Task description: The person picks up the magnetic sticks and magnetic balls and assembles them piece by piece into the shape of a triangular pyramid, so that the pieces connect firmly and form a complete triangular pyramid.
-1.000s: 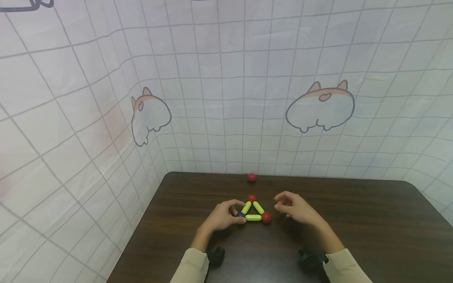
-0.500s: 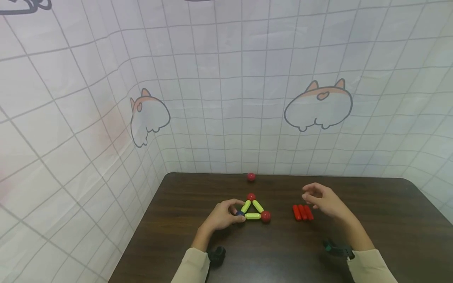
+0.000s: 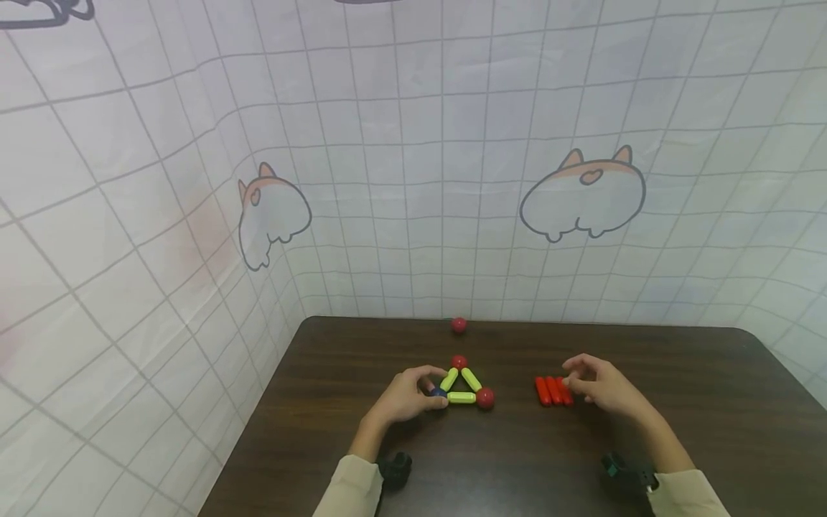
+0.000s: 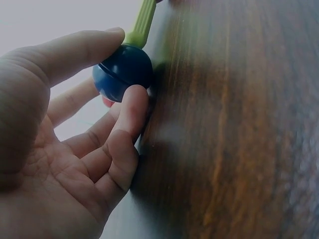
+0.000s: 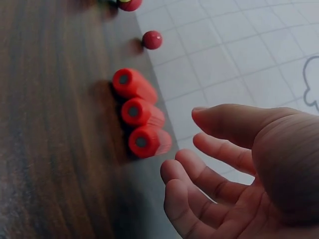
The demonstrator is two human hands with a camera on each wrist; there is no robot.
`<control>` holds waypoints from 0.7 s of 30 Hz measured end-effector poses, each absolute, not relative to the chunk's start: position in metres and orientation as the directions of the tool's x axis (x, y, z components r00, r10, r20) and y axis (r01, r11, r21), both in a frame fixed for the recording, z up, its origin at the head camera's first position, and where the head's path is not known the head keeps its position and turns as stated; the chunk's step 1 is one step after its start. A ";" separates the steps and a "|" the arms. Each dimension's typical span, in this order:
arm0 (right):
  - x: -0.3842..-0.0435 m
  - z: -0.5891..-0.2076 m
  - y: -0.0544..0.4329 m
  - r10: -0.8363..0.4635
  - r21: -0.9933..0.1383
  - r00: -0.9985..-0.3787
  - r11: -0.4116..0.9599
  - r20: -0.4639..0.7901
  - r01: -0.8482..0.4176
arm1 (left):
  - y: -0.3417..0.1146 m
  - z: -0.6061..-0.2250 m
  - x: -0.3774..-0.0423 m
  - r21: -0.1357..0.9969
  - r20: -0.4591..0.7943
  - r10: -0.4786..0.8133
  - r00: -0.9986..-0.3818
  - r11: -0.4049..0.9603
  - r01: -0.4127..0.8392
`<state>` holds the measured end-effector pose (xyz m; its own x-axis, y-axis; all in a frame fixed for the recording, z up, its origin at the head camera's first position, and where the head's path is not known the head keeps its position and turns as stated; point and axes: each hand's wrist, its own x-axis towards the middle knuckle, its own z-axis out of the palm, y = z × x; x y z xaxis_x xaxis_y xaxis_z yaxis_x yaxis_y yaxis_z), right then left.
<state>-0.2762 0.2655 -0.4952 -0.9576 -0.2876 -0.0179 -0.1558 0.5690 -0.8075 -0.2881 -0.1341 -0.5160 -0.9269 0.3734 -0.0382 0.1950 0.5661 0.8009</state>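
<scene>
Three yellow-green magnetic rods (image 3: 461, 397) form a flat triangle on the table, with a red ball (image 3: 485, 398) at the right corner, another red ball (image 3: 459, 362) at the far corner and a blue ball (image 4: 122, 72) at the left one. My left hand (image 3: 405, 395) pinches the blue ball between thumb and fingers. To the right lie three red rods (image 3: 552, 390) side by side, dark round tips showing in the right wrist view. My right hand (image 3: 604, 388) is just right of them, fingers loosely bent and holding nothing; a gap separates it from the rods (image 5: 144, 113) in the right wrist view.
A loose red ball (image 3: 459, 325) sits at the far edge of the dark wooden table (image 3: 362, 345). Behind the table hangs a white gridded cloth (image 3: 420, 179) with cartoon animal drawings, and it continues along the left side.
My right hand has moved right from near the triangle, uncovering the red rods, then come slightly nearer to me beside them. My left hand keeps its place on the blue ball.
</scene>
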 end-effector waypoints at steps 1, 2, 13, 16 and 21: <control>-0.276 -0.496 0.265 -0.288 -0.803 -0.957 0.576 -0.025 -0.153 | -0.134 -0.516 -0.288 0.801 -0.038 0.373 -0.927 0.566 0.195; -0.277 -0.498 0.265 -0.289 -0.800 -0.957 0.581 -0.033 -0.148 | -0.134 -0.516 -0.288 0.801 -0.039 0.372 -0.927 0.566 0.194; -0.281 -0.509 0.270 -0.249 -0.713 -0.968 0.683 -0.024 -0.158 | -0.136 -0.514 -0.287 0.800 -0.051 0.373 -0.926 0.571 0.185; -0.280 -0.508 0.273 -0.242 -0.711 -0.970 0.687 -0.032 -0.148 | -0.135 -0.513 -0.286 0.801 -0.054 0.372 -0.927 0.570 0.182; -0.280 -0.507 0.274 -0.225 -0.699 -0.974 0.702 -0.039 -0.135 | -0.135 -0.513 -0.286 0.801 -0.061 0.366 -0.929 0.573 0.173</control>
<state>-0.2799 0.2741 -0.5068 -0.9735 -0.2252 -0.0389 -0.1345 0.7022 -0.6992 -0.2861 -0.1351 -0.5131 -0.9288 0.3656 -0.0606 0.1735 0.5733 0.8008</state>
